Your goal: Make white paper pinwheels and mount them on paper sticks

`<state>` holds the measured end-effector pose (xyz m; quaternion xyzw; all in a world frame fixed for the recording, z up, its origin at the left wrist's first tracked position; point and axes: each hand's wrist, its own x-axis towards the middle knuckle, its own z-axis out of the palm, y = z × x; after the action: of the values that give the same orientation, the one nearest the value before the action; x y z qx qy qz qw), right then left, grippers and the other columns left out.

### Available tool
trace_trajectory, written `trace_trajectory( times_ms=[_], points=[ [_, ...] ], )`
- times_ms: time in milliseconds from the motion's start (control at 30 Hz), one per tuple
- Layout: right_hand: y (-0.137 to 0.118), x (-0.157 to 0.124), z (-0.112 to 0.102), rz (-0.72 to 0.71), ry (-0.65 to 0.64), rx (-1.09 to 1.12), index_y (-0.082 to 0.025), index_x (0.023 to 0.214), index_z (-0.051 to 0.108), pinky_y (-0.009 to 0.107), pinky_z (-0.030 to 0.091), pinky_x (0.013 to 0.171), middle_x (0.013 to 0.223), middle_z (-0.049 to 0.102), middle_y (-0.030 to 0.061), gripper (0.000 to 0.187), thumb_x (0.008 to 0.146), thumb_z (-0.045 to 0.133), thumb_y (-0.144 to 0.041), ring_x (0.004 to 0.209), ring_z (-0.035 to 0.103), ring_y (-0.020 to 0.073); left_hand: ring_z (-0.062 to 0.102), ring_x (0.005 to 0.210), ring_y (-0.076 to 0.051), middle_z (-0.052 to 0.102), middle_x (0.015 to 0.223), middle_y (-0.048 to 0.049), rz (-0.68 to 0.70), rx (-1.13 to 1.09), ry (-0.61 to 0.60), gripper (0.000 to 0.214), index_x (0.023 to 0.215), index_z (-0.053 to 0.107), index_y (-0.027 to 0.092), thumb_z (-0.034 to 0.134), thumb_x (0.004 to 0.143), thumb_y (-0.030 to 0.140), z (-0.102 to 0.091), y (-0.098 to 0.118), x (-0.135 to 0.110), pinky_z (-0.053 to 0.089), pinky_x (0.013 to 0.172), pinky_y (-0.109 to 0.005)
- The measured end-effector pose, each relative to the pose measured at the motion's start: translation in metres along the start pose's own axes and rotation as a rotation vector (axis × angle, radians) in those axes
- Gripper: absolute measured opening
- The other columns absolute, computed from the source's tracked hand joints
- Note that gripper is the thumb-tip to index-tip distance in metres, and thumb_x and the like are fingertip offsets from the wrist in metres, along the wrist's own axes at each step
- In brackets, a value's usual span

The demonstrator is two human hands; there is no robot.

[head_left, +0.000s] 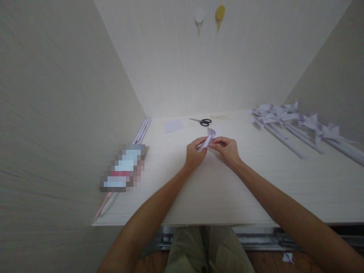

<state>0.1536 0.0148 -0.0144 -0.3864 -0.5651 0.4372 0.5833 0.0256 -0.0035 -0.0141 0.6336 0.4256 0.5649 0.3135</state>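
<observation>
Between my two hands, above the middle of the white table, is a paper pinwheel [209, 137] with its pale lilac paper curled and folded. My left hand [195, 152] grips it from the left, thumb and fingers closed on the paper. From the right, my right hand [226, 148] pinches the same paper with its fingertips. Just behind the hands lies a pair of scissors [202, 121] with black handles, blades pointing left. A flat square of pale paper [173, 126] rests to the left of the scissors.
Several paper pinwheels on rolled paper sticks [286, 142] lie at the right. Along the left wall are rolled paper sticks [142, 131] and a pixelated device [123, 167]. Two hooks, white [199, 16] and yellow [220, 13], are on the back wall. A paper scrap [287, 258] lies on the floor.
</observation>
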Motion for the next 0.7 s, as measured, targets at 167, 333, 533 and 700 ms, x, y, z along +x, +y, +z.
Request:
trace_trajectory(
  times_ms=[167,333,533,700],
  points=[
    [-0.002,-0.0004,0.0006,-0.02,0.004,-0.036,-0.015,0.057,0.061,0.027,0.044,0.059,0.059,0.061,-0.0005,0.013,0.051,0.07,-0.022,0.057,0.054,0.0115,0.057,0.091,-0.015,0.063,0.099,-0.0062,-0.022,-0.012,0.007,0.037,0.097,0.059,0.013,0.05,0.061,0.005,0.0006,0.0016,0.0001,0.047,0.076,-0.025],
    [-0.0034,-0.0008,0.0038,-0.029,0.076,-0.083,-0.014,0.064,0.061,0.027,0.044,0.058,0.063,0.063,0.0016,0.017,0.053,0.069,-0.025,0.057,0.055,0.012,0.057,0.091,-0.015,0.062,0.101,-0.0071,-0.023,0.0,0.038,0.038,0.099,0.057,0.013,0.05,0.062,0.006,0.0,0.0047,0.0,0.049,0.072,-0.024],
    [-0.0061,-0.0029,0.0059,0.032,0.106,-0.203,-0.012,0.068,0.061,0.026,0.042,0.051,0.058,0.06,0.0027,0.017,0.06,0.062,-0.027,0.05,0.052,0.0116,0.053,0.098,-0.015,0.058,0.109,-0.0063,0.102,0.086,-0.001,0.046,0.103,0.056,0.017,0.047,0.061,0.002,0.0005,0.0055,-0.0024,0.05,0.073,-0.026],
    [-0.0065,-0.0049,0.005,-0.026,0.062,-0.385,-0.012,0.069,0.06,0.024,0.04,0.051,0.062,0.06,0.0034,0.015,0.069,0.051,-0.024,0.052,0.05,0.0113,0.051,0.102,-0.016,0.056,0.111,-0.0074,0.156,0.13,-0.011,0.05,0.106,0.054,0.016,0.047,0.059,0.001,0.002,0.0036,-0.004,0.049,0.077,-0.028]
  ],
)
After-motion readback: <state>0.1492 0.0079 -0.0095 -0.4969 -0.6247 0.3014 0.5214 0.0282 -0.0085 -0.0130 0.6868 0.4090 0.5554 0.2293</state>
